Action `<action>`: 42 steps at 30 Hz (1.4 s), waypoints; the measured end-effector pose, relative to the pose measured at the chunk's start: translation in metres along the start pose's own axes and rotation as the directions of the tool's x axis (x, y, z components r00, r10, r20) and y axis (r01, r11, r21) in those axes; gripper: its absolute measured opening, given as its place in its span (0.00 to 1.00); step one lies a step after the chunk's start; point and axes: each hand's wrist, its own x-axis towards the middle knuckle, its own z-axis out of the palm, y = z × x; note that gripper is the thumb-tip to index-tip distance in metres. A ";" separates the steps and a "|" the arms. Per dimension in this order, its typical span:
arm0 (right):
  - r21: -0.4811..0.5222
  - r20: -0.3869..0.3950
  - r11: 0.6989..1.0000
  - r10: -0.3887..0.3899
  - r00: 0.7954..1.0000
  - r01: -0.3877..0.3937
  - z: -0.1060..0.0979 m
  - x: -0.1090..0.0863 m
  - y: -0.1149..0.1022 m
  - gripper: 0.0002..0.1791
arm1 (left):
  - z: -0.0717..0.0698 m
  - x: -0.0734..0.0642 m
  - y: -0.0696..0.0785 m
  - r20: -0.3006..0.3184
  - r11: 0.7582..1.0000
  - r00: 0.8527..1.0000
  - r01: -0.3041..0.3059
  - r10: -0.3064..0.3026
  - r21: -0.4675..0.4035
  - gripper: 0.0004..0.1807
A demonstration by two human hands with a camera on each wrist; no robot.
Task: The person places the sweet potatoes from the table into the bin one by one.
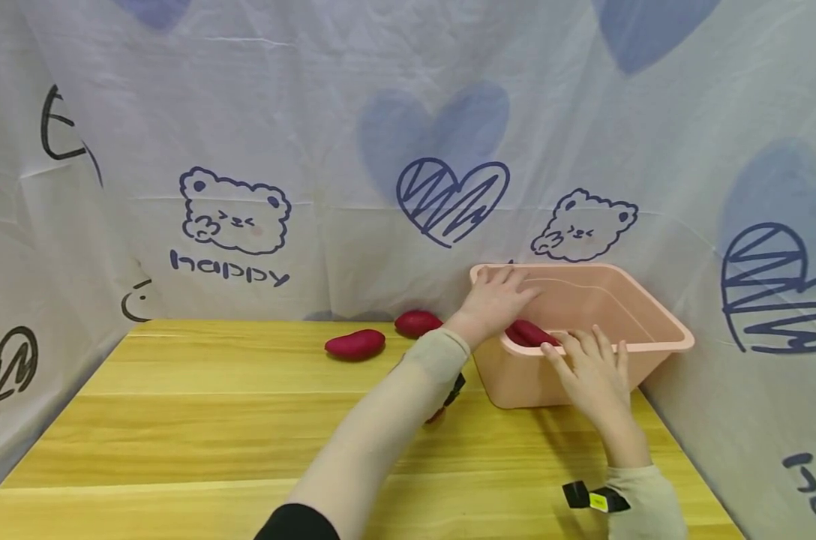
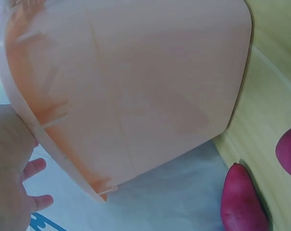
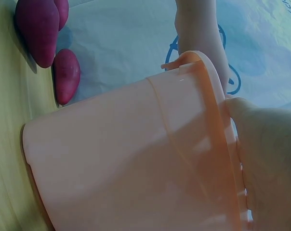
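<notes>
A peach plastic bin (image 1: 529,379) stands on the right of the table. Inside, against its near left corner, lies a dark red sweet potato (image 1: 531,333). My left hand (image 1: 494,301) is over the bin's left rim, fingers spread and nothing gripped. At the near rim is my right hand (image 1: 593,375), fingers spread and reaching over the edge, the thumb close to the sweet potato; whether it touches is unclear. To the left on the table lie a sweet potato (image 1: 355,345) and another sweet potato (image 1: 418,323), partly behind my left arm. The right wrist view shows a large sweet potato (image 3: 37,31) too.
The wooden table (image 1: 199,420) meets a white printed cloth (image 1: 327,247) hanging at the back and both sides. The bin stands close to the back and right cloth. My left forearm crosses the table in front of the bin's left side.
</notes>
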 end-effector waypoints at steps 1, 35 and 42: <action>0.002 0.001 1.000 0.006 1.000 -0.006 0.000 0.000 0.000 0.31 | 0.000 -0.001 -0.001 0.007 1.000 1.000 0.016 -0.016 -0.012 0.22; 0.023 0.030 0.999 0.047 0.998 -0.048 0.002 0.003 -0.001 0.33 | 0.017 -0.066 -0.032 -0.114 0.931 0.958 0.221 -0.263 -0.292 0.25; 0.027 0.026 0.998 0.050 0.998 -0.051 0.001 0.002 0.000 0.33 | 0.024 -0.079 -0.028 -0.089 0.914 0.951 0.254 -0.296 -0.316 0.26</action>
